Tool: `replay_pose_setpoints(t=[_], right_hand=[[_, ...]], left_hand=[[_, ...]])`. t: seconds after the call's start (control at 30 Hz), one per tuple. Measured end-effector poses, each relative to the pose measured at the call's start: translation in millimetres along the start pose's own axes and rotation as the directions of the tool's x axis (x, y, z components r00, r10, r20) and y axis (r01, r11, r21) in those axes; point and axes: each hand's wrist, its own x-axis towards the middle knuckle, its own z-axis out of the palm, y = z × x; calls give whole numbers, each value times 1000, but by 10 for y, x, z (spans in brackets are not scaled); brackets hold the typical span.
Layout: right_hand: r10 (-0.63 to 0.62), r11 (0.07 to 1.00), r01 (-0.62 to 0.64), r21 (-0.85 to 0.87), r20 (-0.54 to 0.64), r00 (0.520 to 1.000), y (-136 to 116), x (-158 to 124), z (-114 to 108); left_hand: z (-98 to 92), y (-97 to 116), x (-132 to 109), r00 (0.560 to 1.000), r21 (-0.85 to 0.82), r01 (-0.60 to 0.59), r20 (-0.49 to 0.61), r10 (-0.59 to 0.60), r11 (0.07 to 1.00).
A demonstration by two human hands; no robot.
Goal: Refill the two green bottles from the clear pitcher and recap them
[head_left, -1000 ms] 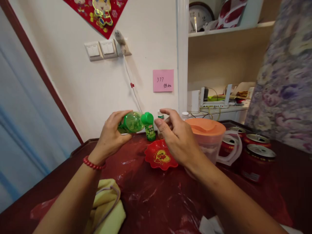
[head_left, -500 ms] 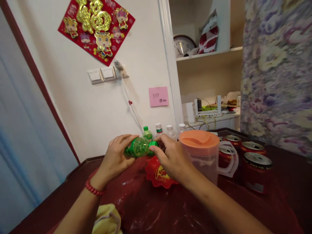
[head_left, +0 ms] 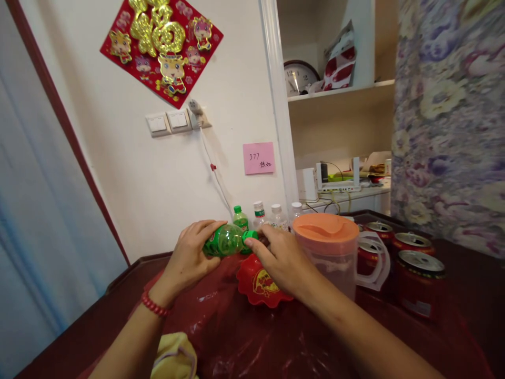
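Note:
A clear green plastic bottle point(head_left: 230, 240) lies tipped on its side in the air above the table, its neck pointing right. My left hand point(head_left: 192, 252) is wrapped round the labelled body of it. At the other end my right hand point(head_left: 278, 255) pinches the green bottle cap point(head_left: 250, 238) between thumb and fingers; the cap sits at the bottle's neck. Below my right hand a red scalloped dish point(head_left: 258, 287) with a yellow design rests on the table, partly covered by that hand.
A plastic pitcher point(head_left: 327, 252) with an orange lid stands right of my right hand. Several red cans point(head_left: 420, 279) are beyond it. Along the wall are another green bottle point(head_left: 240, 217) and white-capped bottles point(head_left: 277, 215). A yellow cloth point(head_left: 175, 355) lies at the front.
The whole scene has shifted slightly right and down as the view moved. Both hands keep their hold on the bottle and cap, with little visible change in their grip.

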Motion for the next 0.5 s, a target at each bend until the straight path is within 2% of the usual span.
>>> replay_pose_setpoints(t=[0.2,0.5], right_hand=[[-186,981,187,54,-19,982,3,0,-35],[-263,957,277,86,-146,954,71,7,8]], left_hand=[[20,-14,5,1000,-51,15,11,-15,999],[72,6,-4,999,-61,14,30,-12,998]])
